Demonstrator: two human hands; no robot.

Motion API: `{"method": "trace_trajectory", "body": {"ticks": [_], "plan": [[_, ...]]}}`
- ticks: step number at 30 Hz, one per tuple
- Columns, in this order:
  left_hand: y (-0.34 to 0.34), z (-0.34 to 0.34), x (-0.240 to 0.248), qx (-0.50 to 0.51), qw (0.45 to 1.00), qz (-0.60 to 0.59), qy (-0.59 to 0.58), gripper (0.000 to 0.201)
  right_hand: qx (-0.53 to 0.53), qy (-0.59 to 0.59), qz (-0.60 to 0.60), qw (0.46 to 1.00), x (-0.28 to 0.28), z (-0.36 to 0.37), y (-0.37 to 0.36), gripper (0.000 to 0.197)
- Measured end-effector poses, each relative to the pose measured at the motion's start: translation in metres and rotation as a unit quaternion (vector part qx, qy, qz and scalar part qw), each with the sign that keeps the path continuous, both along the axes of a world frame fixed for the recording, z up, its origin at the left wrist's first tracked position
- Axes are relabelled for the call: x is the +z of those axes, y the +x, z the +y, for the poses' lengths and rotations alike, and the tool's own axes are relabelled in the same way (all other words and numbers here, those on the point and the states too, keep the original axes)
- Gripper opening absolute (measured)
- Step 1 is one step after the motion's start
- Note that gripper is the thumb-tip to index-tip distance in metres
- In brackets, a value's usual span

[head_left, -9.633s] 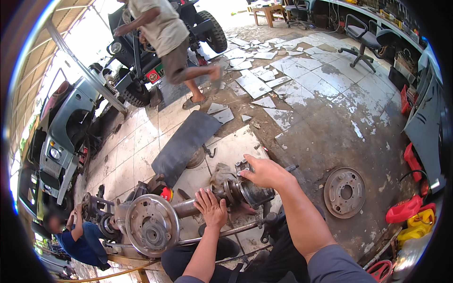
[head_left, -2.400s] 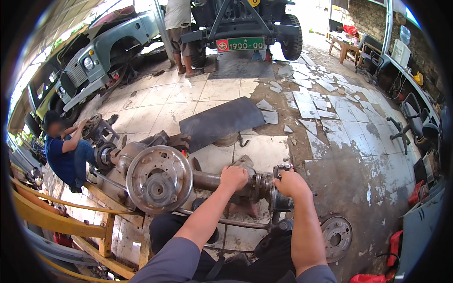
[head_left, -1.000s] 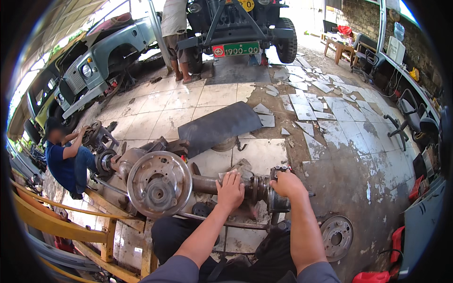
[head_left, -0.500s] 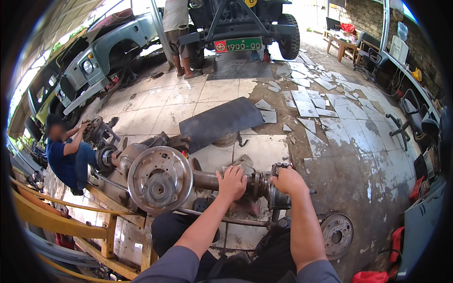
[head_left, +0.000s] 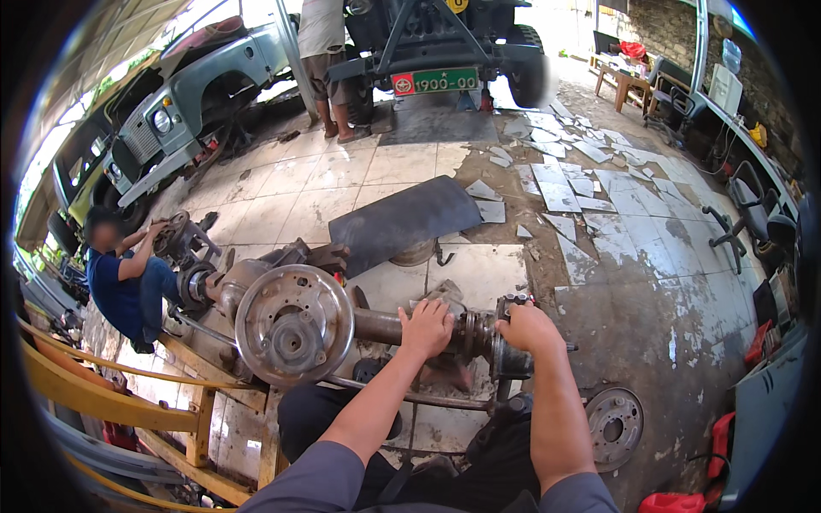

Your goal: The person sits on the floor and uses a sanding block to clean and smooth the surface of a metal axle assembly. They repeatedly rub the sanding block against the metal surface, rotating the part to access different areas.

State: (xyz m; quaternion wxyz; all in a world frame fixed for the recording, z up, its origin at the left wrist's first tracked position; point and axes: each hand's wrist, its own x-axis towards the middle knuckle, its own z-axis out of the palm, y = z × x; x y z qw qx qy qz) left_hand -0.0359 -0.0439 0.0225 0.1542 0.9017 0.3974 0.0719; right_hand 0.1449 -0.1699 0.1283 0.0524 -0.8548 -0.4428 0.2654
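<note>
Through the head camera I look down at my two bare hands on a vehicle axle (head_left: 376, 327), which lies across the middle of the view, between the person's lap and the tiled floor (head_left: 376, 171). My left hand (head_left: 428, 329) rests palm down on the axle's tube, its fingers spread. My right hand (head_left: 523, 327) is curled over the top of a dark housing (head_left: 513, 366) at the axle's right end; its fingertips are hidden, so I cannot tell whether it pinches anything.

Just beyond my left hand is what looks like a crumpled rag (head_left: 449, 295). A round metal plate (head_left: 293, 325) stands upright on the axle, left of my hands, and a thin rod (head_left: 440, 400) runs along the near side. A second round plate (head_left: 614, 427) lies on the floor to the right.

Beyond the axle lies a dark curved panel (head_left: 402, 227), with broken tiles (head_left: 556, 188) farther right. At left, a co-worker in a blue shirt (head_left: 115, 291) crouches at the axle's far end. Near a dark vehicle (head_left: 428, 47), another person (head_left: 323, 73) stands, next to a pale green vehicle (head_left: 197, 85).
</note>
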Motion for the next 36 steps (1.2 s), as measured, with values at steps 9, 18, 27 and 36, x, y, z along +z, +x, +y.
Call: {"method": "trace_trajectory", "body": {"ticks": [9,18,27,36], "plan": [[-0.001,-0.002,-0.006,-0.007,0.999,-0.035,0.027,0.042,0.014,0.010,-0.011,1.000,0.003,-0.002,0.003,0.049],[-0.006,-0.018,-0.009,0.018,0.992,-0.105,0.071,0.040,0.009,0.032,-0.013,0.999,-0.003,-0.005,0.005,0.048],[-0.003,-0.006,-0.008,0.011,0.995,-0.068,0.069,0.041,0.014,0.023,-0.001,1.000,-0.004,-0.002,0.004,0.048],[0.006,-0.003,0.002,0.010,1.000,-0.014,0.000,0.040,0.003,0.012,0.005,1.000,0.002,-0.002,0.001,0.047]]}}
